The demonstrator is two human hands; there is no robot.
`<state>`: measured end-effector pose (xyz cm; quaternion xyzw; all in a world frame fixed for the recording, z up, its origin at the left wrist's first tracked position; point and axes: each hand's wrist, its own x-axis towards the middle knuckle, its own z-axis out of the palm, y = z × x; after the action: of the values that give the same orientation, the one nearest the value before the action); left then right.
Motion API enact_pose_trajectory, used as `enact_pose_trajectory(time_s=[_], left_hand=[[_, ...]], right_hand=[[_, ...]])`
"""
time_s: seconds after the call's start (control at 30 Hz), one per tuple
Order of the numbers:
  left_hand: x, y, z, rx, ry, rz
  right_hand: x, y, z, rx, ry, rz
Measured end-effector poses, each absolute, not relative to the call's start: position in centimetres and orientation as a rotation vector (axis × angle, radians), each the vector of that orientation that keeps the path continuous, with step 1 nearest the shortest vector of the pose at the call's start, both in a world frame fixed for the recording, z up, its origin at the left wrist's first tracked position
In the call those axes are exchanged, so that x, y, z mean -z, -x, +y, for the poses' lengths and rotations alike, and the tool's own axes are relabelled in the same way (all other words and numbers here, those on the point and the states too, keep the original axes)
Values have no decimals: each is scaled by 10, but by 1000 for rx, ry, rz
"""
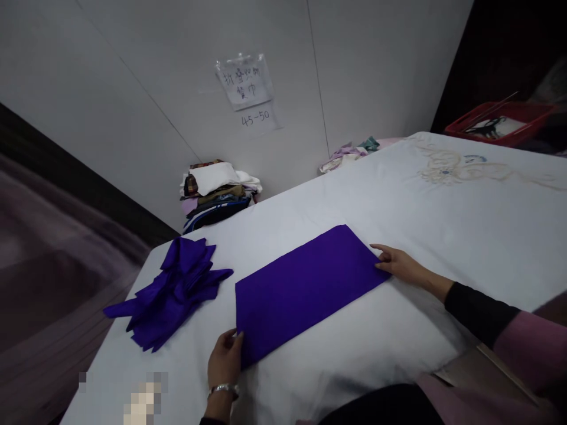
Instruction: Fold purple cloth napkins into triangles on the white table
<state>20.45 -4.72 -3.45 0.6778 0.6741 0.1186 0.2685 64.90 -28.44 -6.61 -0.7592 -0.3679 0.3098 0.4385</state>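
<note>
Head view: grasping opposite ends of the cloth (310,289), lying flat on the desk (443,236) beside a heap (175,292), with left grip (224,360) and right grip (401,267); seemingly squaring it, next likely needing aligned edges.

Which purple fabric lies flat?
The rectangular purple cloth between the left hand and right hand; the purple heap to its left is crumpled.

Two hands (225,357) (401,265), one purple cloth (310,289), one purple heap (172,295), two fabric piles (217,192) (345,156), one basket (496,140)
</note>
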Motion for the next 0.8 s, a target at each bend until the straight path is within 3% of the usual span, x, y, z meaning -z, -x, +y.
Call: enact_pose_trajectory(time_s=[0.43, 0.8], left_hand=[[30, -198, -55, -599, -1674, 1789], [37, -197, -69, -555, -1835, 1784]], right_hand=[[68, -645, -291, -783, 1834, -851], [66, -647, -294, -788, 1895, -857]])
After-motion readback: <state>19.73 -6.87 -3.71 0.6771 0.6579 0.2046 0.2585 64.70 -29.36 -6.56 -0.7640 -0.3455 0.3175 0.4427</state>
